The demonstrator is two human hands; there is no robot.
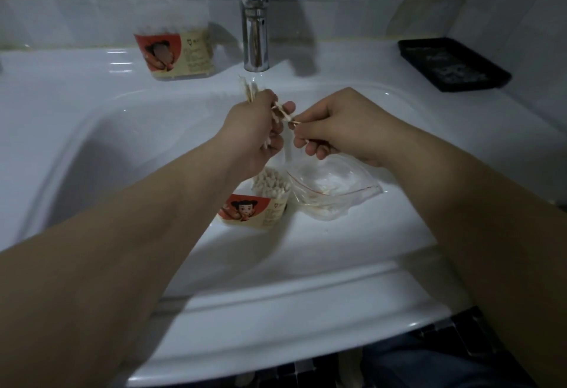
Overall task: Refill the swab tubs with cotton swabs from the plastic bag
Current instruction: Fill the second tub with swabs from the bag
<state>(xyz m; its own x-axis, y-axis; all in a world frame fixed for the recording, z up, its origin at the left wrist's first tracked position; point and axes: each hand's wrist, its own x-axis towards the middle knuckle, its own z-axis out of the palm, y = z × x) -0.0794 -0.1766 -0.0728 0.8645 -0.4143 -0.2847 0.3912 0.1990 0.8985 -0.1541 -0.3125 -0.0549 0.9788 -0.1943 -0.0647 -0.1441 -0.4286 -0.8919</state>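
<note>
Evidently mid-transfer, the left hand [256, 130] gripped a bundle of cotton swabs [250, 91] while the right hand [333, 125] pinched a few; lowering them upright into the open swab tub [264, 203] seemingly came next.

A sink [92, 130] fills the view, with the faucet [254, 35] standing at the middle of its back ledge. On that ledge, left of the faucet, sits one swab tub [178, 53]; far to the right lies a tray [454, 64]. Inside the basin, towards the near side, stands an open swab tub [260, 200], with the plastic bag [331, 191] touching its right side. Above these two, the left hand [254, 133] holds a bundle of cotton swabs [248, 90], and just to its right the right hand [334, 127] pinches a few loose swabs [294, 123].
</note>
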